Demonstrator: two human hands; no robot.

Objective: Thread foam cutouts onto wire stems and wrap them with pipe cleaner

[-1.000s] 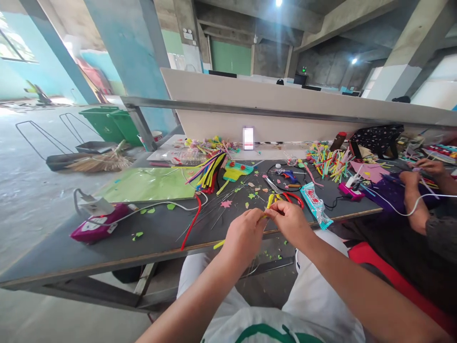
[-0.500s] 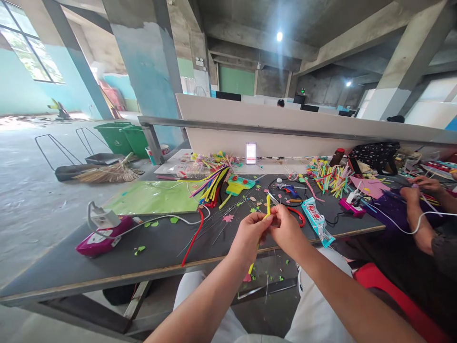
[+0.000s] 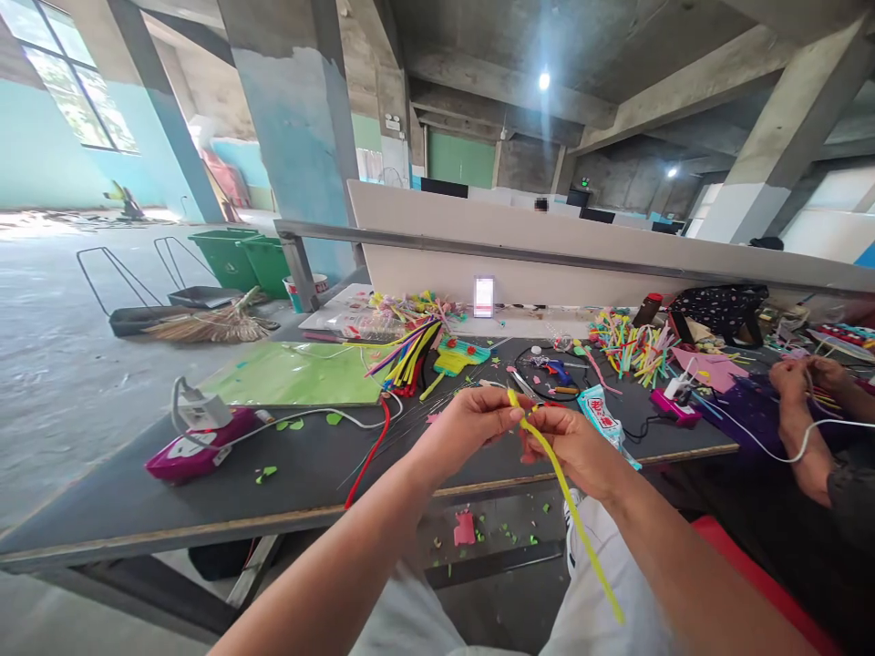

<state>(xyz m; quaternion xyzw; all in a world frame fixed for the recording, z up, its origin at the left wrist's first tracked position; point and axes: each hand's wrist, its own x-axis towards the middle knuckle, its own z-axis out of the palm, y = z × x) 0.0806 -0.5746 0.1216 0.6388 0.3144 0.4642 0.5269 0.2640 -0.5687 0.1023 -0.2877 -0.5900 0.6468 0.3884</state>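
A yellow pipe cleaner [image 3: 572, 510] is pinched between my two hands above the table's front edge. Its long end hangs down across my right wrist toward my lap, and a short end shows at the fingertips. My left hand [image 3: 475, 424] grips it near that short end. Close beside, my right hand [image 3: 571, 442] has its fingers closed on the same pipe cleaner. Beyond them lie a bundle of coloured pipe cleaners [image 3: 414, 360], a yellow and teal fuzzy piece with red spots [image 3: 457, 358] and a blue glue gun [image 3: 559, 370].
A purple power strip [image 3: 198, 446] and green sheet [image 3: 293, 374] lie left. A blue wrapper [image 3: 605, 415] and second power strip [image 3: 675, 408] lie right. A phone [image 3: 484, 297] stands at the back. Another person's hands [image 3: 797, 378] work at far right.
The pipe cleaner's long end has swung from below my hands to over my right wrist. My hands have turned, and the short end now tilts at my fingertips.
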